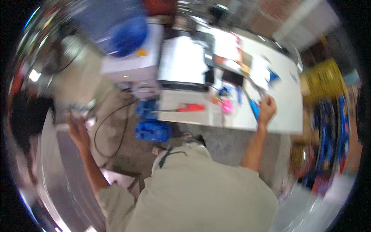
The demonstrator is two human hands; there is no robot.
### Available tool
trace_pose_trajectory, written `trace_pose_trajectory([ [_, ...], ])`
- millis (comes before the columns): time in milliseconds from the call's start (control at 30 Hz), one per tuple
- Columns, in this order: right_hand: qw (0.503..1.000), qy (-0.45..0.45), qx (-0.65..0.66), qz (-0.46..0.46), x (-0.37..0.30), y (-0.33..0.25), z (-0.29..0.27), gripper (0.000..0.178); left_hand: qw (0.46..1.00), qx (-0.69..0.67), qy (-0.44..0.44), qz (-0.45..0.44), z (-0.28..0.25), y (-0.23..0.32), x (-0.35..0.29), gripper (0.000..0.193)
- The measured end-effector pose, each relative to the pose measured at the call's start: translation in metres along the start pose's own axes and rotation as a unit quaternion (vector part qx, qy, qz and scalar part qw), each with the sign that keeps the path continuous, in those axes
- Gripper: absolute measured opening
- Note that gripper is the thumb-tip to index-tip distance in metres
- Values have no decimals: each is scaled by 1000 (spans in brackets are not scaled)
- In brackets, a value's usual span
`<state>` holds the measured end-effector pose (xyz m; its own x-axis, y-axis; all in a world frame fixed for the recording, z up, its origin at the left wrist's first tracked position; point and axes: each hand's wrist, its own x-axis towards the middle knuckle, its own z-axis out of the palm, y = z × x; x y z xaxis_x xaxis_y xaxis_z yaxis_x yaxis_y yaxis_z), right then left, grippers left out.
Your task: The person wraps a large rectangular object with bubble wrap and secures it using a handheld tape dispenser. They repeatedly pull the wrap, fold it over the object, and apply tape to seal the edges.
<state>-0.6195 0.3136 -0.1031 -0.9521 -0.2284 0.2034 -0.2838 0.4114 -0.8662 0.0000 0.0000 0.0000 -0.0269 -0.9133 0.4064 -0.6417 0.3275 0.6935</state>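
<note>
My right hand (266, 109) is over the right part of a white table (284, 121), with its fingers closed together. A dark, thin shape runs up to the fingertips, too blurred to name. Just left of that hand lies a long blue piece (254, 107). My left hand (78, 127) reaches far out to the left, beside a shiny metallic thing (91, 108). Motion smears its fingers, and I cannot tell if it holds anything. A screwdriver with a red handle (192, 107) lies near the table's front edge. To its right is a round pink item (227, 106).
White sheets (183, 58) lie on a black case or tray at the table's left. A blue bin (129, 34) stands at the far left, and blue plastic containers (152, 131) are below the table. A dark cable (96, 135) loops over the floor. At right is a yellow crate (324, 81).
</note>
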Motion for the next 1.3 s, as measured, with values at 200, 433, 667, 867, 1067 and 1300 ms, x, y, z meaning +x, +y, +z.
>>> trace_pose_trajectory([
  [200,985,43,-160,48,-64,45,-73,21,845,-17,-519,-126,146,-30,-263,46],
  [433,984,-4,-147,-104,-65,52,-21,19,886,18,-438,-152,126,-9,-269,50],
  [667,962,-24,133,-239,-136,-46,11,22,981,88,-76,-153,12,-19,-212,43],
  [867,785,-506,121,-337,-288,-130,130,25,919,288,233,-135,-150,-40,-195,46],
  [1067,654,-674,85,-333,-411,-236,246,29,765,499,383,-140,-368,-114,-161,53],
  [1300,641,-587,230,-437,-590,-394,351,27,768,497,181,-360,-504,-196,-133,73],
])
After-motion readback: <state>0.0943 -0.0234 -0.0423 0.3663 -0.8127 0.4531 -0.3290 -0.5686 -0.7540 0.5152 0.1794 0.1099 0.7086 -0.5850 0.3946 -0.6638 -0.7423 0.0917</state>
